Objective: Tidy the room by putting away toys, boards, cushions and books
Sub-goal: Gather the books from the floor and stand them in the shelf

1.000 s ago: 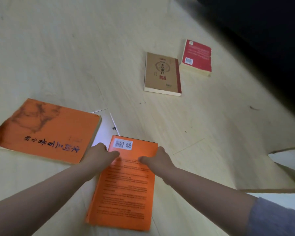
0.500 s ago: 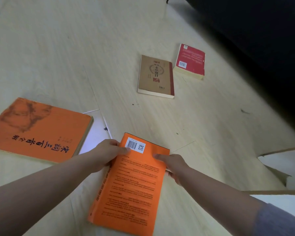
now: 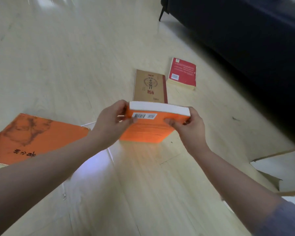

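holding orange book (image 3: 148,128) up off the floor (image 3: 58,57), over mid floor, tilted, barcode cover facing camera, white page edge on top. left hand (image 3: 111,123) curled round its top left corner, thumb on cover. right hand (image 3: 189,126) curled round top right corner, thumb on cover too. big orange book (image 3: 37,135) flat toward floor's left edge, left forearm crossing it in view. brown book (image 3: 149,86) flat just beyond the held one, red book (image 3: 182,73) just beside it, nearer floor's right edge by dark sofa (image 3: 245,40). white board (image 3: 283,166), torn edge, at near right corner.
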`<state>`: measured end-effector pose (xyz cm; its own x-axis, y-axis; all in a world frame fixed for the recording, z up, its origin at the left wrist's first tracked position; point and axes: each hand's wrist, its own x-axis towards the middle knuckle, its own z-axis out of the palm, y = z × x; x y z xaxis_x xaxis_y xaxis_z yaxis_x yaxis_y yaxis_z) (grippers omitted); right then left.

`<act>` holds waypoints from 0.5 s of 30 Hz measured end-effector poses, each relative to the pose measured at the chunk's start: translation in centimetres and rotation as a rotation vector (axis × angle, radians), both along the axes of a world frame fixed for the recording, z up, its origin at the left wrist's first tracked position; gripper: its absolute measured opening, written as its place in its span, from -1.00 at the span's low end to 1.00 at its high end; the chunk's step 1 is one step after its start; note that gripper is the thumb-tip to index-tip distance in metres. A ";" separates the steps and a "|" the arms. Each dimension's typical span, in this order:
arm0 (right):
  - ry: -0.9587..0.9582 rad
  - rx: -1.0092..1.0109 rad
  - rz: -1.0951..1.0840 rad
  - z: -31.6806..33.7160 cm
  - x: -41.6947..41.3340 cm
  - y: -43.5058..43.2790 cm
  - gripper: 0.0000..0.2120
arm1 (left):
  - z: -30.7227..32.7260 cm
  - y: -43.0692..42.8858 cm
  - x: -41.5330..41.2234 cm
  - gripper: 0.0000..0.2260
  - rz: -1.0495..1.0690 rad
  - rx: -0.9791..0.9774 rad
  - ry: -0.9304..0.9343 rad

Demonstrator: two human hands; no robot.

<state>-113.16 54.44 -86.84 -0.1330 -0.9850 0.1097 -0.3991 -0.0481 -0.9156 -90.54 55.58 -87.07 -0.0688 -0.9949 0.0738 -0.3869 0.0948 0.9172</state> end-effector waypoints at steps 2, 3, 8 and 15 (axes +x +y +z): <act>0.176 -0.081 0.050 -0.7 -0.3 1.5 -0.67 | -1.3 0.9 0.4 -0.89 -0.057 -0.086 -0.159; 0.257 -0.094 0.100 -1.5 -0.6 2.5 -0.67 | -2.2 1.4 0.6 -0.86 -0.077 -0.120 -0.232; 0.733 -0.157 0.407 -5.7 -2.5 6.6 -0.76 | -6.7 4.2 1.7 -0.66 -0.305 -0.299 -0.477; 0.952 -0.010 0.689 -8.6 -3.7 8.2 -0.70 | -10.4 6.3 2.0 -0.51 -0.444 -0.120 -0.710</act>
